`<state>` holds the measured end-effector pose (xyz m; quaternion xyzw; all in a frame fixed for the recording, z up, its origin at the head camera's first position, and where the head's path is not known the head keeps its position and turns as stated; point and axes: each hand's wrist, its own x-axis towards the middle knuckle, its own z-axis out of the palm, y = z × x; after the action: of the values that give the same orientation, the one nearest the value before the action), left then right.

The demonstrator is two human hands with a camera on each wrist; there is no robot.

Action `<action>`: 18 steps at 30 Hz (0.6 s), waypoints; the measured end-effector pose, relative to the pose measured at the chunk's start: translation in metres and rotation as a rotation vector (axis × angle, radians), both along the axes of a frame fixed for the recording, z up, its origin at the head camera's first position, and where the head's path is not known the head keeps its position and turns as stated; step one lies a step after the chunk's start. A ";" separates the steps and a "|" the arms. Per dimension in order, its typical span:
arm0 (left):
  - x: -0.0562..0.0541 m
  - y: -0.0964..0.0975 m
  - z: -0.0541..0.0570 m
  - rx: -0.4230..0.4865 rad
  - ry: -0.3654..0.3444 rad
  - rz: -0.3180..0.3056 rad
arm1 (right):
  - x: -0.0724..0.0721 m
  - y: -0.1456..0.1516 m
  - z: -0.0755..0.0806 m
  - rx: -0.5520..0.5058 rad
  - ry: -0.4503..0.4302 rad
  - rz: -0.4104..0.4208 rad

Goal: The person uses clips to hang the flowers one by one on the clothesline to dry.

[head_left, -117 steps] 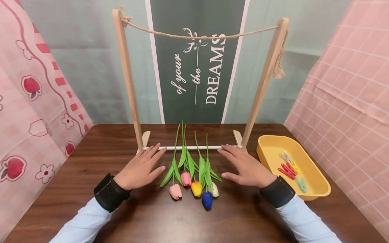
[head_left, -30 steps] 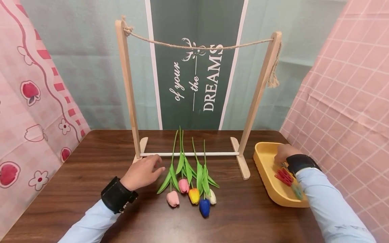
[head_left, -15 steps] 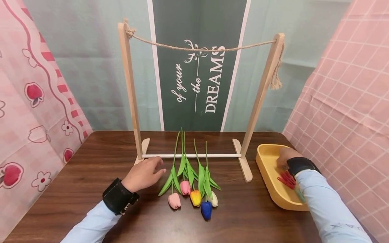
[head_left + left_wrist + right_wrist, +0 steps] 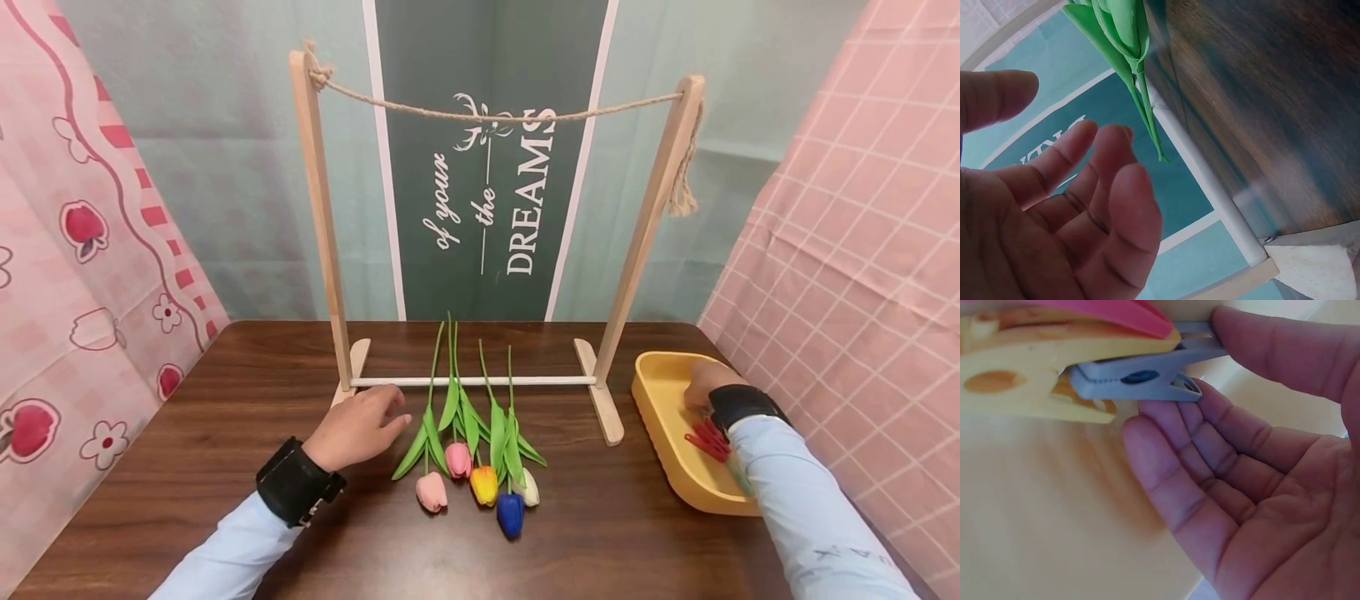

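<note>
Inside the yellow tray (image 4: pixel 660 433), my right hand (image 4: pixel 703 385) pinches a grey clothespin (image 4: pixel 1138 372) by its handle ends, thumb on one side and fingers on the other. A pale yellow clothespin (image 4: pixel 997 381) and a pink one (image 4: pixel 1116 312) lie against it in the right wrist view. Red clothespins (image 4: pixel 708 440) show beside that hand in the head view. My left hand (image 4: pixel 358 429) holds nothing; its fingers are loosely bent near the white crossbar (image 4: pixel 397 382), left of several artificial tulips, among them a pale pink tulip (image 4: pixel 431 492) and a blue tulip (image 4: pixel 511 516).
A wooden frame rises over the tulips, with a left post (image 4: pixel 321 225), a right post (image 4: pixel 647 233) and a sagging rope (image 4: pixel 487 118) between their tops. Its right foot (image 4: pixel 606 412) stands near the tray. Cloths hang behind and at both sides of the brown table (image 4: pixel 600 533).
Earlier both hands lay flat by the crossbar. The right hand has since gone right into the tray and pinched the grey clothespin; the left hand's fingers have bent slightly.
</note>
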<state>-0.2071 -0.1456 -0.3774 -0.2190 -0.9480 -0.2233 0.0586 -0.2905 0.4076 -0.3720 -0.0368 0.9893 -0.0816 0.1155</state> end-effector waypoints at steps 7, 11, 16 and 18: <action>0.000 0.000 0.002 0.002 0.021 -0.005 | 0.001 -0.002 0.001 0.009 0.000 0.007; 0.001 -0.001 0.003 0.002 0.030 -0.003 | 0.003 -0.005 0.003 0.018 0.020 0.029; 0.002 -0.003 0.004 0.001 0.040 0.000 | 0.003 -0.011 0.011 0.067 0.038 0.040; 0.002 -0.003 0.004 0.002 0.044 -0.002 | 0.001 -0.013 0.015 0.087 0.042 0.036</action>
<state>-0.2052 -0.1489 -0.3736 -0.2247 -0.9460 -0.2196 0.0795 -0.2891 0.3943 -0.3572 -0.0513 0.9933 -0.0356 0.0976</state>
